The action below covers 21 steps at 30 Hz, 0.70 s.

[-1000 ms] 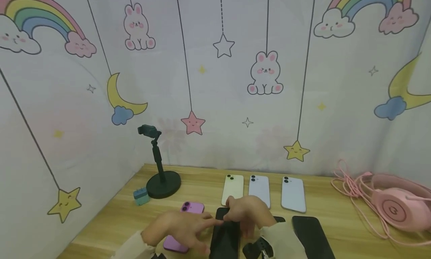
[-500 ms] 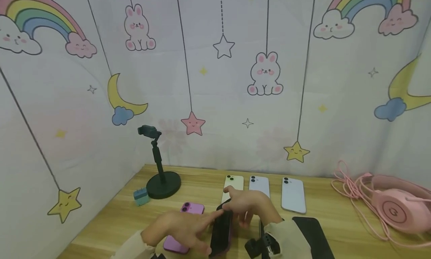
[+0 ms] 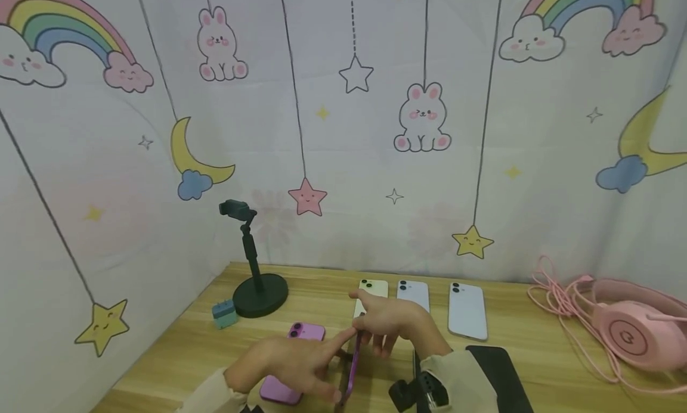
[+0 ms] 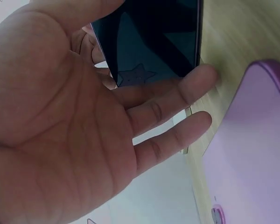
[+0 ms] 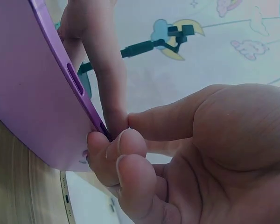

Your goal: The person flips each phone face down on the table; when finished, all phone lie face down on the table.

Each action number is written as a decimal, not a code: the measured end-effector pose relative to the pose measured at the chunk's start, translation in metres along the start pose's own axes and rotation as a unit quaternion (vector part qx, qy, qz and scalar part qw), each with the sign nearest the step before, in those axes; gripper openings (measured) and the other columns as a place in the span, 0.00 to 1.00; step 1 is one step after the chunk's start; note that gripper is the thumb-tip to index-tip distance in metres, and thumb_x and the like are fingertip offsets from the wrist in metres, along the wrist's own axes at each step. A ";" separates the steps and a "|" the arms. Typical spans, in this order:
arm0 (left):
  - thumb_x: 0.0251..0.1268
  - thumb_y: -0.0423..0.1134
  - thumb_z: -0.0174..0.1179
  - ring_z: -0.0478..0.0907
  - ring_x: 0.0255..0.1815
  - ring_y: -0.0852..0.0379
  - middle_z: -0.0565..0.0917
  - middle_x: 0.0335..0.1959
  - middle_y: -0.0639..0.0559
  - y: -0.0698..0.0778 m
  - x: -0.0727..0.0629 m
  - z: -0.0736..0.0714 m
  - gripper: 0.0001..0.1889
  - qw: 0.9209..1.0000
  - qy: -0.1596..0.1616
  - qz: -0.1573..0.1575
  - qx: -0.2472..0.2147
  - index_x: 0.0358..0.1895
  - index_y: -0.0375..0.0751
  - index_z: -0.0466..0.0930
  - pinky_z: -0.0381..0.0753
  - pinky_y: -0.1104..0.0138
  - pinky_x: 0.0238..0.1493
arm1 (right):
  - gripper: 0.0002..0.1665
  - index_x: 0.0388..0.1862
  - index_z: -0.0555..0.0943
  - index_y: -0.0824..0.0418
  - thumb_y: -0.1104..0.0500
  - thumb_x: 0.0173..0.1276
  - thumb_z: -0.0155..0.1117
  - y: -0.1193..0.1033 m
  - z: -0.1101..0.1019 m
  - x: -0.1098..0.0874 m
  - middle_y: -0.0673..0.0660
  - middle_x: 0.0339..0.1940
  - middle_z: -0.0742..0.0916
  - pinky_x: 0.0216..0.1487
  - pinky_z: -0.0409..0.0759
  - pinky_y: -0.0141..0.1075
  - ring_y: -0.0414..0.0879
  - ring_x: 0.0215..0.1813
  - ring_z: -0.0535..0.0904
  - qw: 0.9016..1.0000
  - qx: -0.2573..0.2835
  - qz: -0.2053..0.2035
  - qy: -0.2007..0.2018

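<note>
A purple phone (image 3: pixel 353 368) stands tilted up on its long edge between the two hands. Its dark screen faces the left palm and its purple back (image 5: pixel 28 84) faces the right hand. My left hand (image 3: pixel 292 365) spans it, thumb at the near end and index finger at the far end; the other fingers reach out loosely. At the far corner, the fingertips of my right hand (image 3: pixel 394 320) pinch the edge, close to the left index finger. Left of this phone another purple phone (image 3: pixel 279 390) lies back up, partly under the left hand.
A yellow phone (image 3: pixel 376 289), a lilac phone (image 3: pixel 414 294) and a white phone (image 3: pixel 467 311) lie in a back row. A dark-screened phone (image 3: pixel 499 377) is at right, beside pink headphones (image 3: pixel 625 329). A black stand (image 3: pixel 260 297) and small blue charger (image 3: pixel 224 314) stand at left.
The phone between the hands has turned from lying flat, screen up, to standing on its edge with the purple back showing. My right hand has lifted slightly with its far edge.
</note>
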<state>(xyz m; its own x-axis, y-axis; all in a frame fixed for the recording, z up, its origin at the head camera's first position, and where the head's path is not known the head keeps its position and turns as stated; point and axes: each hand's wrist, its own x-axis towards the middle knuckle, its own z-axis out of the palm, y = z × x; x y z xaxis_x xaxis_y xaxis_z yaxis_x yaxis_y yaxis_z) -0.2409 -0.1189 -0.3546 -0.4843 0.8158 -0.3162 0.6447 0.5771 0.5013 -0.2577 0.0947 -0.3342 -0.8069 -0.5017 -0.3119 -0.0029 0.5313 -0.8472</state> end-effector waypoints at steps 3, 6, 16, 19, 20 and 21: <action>0.73 0.44 0.61 0.79 0.31 0.70 0.82 0.30 0.62 0.000 -0.001 0.000 0.51 1.000 -0.002 0.003 -0.022 0.80 0.40 0.28 0.77 0.73 0.41 | 0.40 0.81 0.49 0.50 0.63 0.76 0.51 0.000 0.000 0.000 0.62 0.28 0.81 0.16 0.75 0.34 0.45 0.14 0.73 1.000 0.009 -0.009 -0.005; 0.72 0.42 0.62 0.80 0.31 0.71 0.85 0.42 0.54 0.000 -0.001 -0.001 0.51 0.999 -0.002 0.011 -0.045 0.80 0.42 0.27 0.77 0.74 0.39 | 0.40 0.81 0.49 0.50 0.64 0.76 0.51 -0.001 -0.001 0.000 0.64 0.30 0.83 0.16 0.75 0.33 0.44 0.14 0.73 1.000 0.015 -0.015 -0.007; 0.73 0.45 0.60 0.79 0.37 0.70 0.67 0.71 0.44 -0.002 -0.006 -0.007 0.48 0.998 -0.013 0.000 -0.065 0.81 0.45 0.31 0.77 0.72 0.44 | 0.40 0.82 0.49 0.52 0.64 0.77 0.50 -0.002 -0.001 0.002 0.66 0.35 0.87 0.18 0.76 0.33 0.45 0.16 0.76 0.999 0.008 -0.027 -0.015; 0.74 0.46 0.59 0.79 0.41 0.71 0.66 0.72 0.44 -0.003 -0.007 -0.009 0.46 0.998 -0.014 -0.002 -0.056 0.81 0.44 0.35 0.76 0.72 0.48 | 0.38 0.82 0.48 0.51 0.63 0.78 0.49 -0.002 -0.001 0.003 0.65 0.36 0.88 0.18 0.77 0.33 0.44 0.17 0.76 0.999 0.008 -0.028 -0.019; 0.74 0.46 0.58 0.78 0.41 0.71 0.63 0.74 0.44 -0.003 -0.007 -0.010 0.45 0.998 -0.015 -0.002 -0.055 0.81 0.43 0.36 0.76 0.72 0.48 | 0.38 0.82 0.48 0.52 0.63 0.79 0.49 -0.002 -0.001 0.003 0.65 0.36 0.88 0.18 0.77 0.33 0.44 0.17 0.76 0.999 0.011 -0.029 -0.020; 0.74 0.46 0.58 0.78 0.41 0.71 0.63 0.74 0.44 -0.004 -0.007 -0.010 0.45 0.999 -0.015 0.000 -0.052 0.81 0.43 0.36 0.76 0.72 0.48 | 0.38 0.82 0.48 0.52 0.63 0.79 0.49 -0.001 -0.001 0.003 0.65 0.36 0.88 0.18 0.77 0.33 0.44 0.17 0.76 0.999 0.012 -0.029 -0.021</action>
<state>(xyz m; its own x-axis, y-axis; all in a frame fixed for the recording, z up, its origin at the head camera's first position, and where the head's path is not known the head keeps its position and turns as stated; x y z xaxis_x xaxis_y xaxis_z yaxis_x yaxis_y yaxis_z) -0.2460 -0.1274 -0.3461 -0.4658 0.8170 -0.3399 0.5781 0.5718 0.5822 -0.2611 0.0933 -0.3335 -0.7805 -0.5591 -0.2797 -0.0334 0.4841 -0.8744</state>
